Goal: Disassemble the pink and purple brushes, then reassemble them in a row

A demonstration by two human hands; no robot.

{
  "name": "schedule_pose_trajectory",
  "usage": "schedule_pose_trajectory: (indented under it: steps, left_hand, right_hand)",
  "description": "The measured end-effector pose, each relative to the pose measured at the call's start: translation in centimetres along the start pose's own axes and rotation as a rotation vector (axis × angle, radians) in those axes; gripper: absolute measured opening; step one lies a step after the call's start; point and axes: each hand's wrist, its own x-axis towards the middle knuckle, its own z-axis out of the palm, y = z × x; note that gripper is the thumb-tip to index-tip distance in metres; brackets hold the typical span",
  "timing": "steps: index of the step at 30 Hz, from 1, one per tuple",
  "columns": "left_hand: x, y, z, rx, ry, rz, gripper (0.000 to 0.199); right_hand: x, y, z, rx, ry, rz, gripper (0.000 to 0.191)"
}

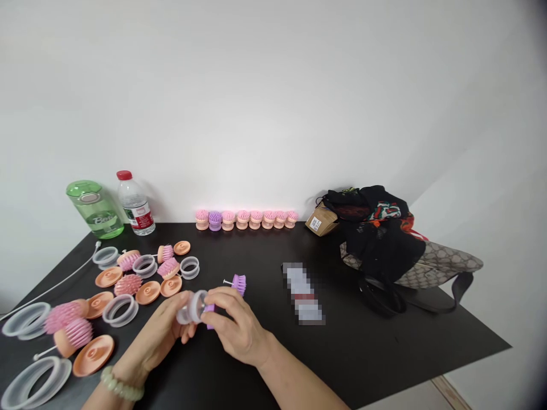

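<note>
Clear ring [198,307] — between both hands, left hand [168,322] gripping it, right hand [236,324] pinching its rim, purple brush [240,285] just beyond, orange caps [147,292] crowding leftward, black tabletop [265,256] stretching rightward to a bag [444,263] — front edge past right forearm.

The single camera looked forward and down from the person's head, with left hand [160,327] and right hand [239,327] close, black bench [376,353] below and pale wall [273,102] beyond.

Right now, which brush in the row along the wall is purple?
The second brush from the left: it alone is purple, while the other seven brushes are pink and peach.
</note>
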Motion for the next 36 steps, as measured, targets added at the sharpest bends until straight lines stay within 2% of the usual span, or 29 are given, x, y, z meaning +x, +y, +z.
schedule_pose_trajectory:
  steps: [2, 4, 7, 11, 14, 16, 19, 21, 23, 25, 28, 30, 33, 36]
  left_hand:
    - [0.2, 0.0, -0.3, -0.037, 0.053, -0.004, 0.053]
    - [0.3, 0.2, -0.6, -0.037, 0.093, 0.067, 0.049]
    - [0.0, 0.8, -0.6, 0.066, 0.114, 0.197, 0.040]
    - [-0.2, 1.4, -1.0, 0.444, 0.126, 0.321, 0.035]
    - [0.0, 1.2, -1.7, 0.805, 0.106, 0.406, 0.037]
    - [0.2, 0.9, -2.2, 1.013, 0.087, 0.442, 0.044]
    - [0.4, 0.3, -2.5, 1.210, 0.068, 0.461, 0.053]
    - [0.4, 0.0, -2.4, 1.282, 0.048, 0.462, 0.057]
    - [0.0, 0.0, -2.3, 1.326, 0.017, 0.457, 0.060]
    - [-0.5, 0.1, -2.0, 1.346, -0.016, 0.458, 0.062]
    - [-1.2, 0.4, -1.4, 1.336, -0.047, 0.469, 0.066]
    - [-1.4, 0.6, -1.2, 1.318, -0.068, 0.453, 0.067]
    - [-1.4, 0.8, -1.1, 1.314, -0.056, 0.412, 0.063]
    - [-1.5, 1.1, -1.4, 1.399, 0.039, 0.391, 0.059]
  right_hand:
    - [-0.3, 0.1, 0.0, 0.016, 0.035, 0.047, 0.039]
    - [-0.6, 0.3, 0.1, 0.061, 0.041, 0.136, 0.034]
    - [-1.2, 0.6, 0.6, 0.131, -0.035, 0.264, 0.034]
    - [-1.7, 0.7, 1.8, 0.144, -0.309, 0.392, 0.035]
    - [-2.0, 0.8, 2.4, 0.084, -0.502, 0.410, 0.032]
    - [-2.1, 0.9, 2.6, 0.029, -0.582, 0.398, 0.029]
    - [-2.2, 1.3, 2.4, -0.037, -0.651, 0.380, 0.025]
    - [-2.3, 1.4, 2.2, -0.057, -0.649, 0.355, 0.028]
    - [-2.1, 1.4, 1.7, -0.050, -0.594, 0.333, 0.034]
    - [-1.7, 1.4, 1.0, -0.023, -0.492, 0.333, 0.037]
    - [-0.9, 1.9, -0.7, -0.032, -0.303, 0.376, 0.030]
    - [-0.6, 2.7, -1.9, -0.094, -0.247, 0.441, 0.035]
    - [-0.6, 3.8, -2.9, -0.149, -0.345, 0.615, 0.054]
    - [-0.9, 4.2, -3.2, -0.118, -0.518, 0.761, 0.071]
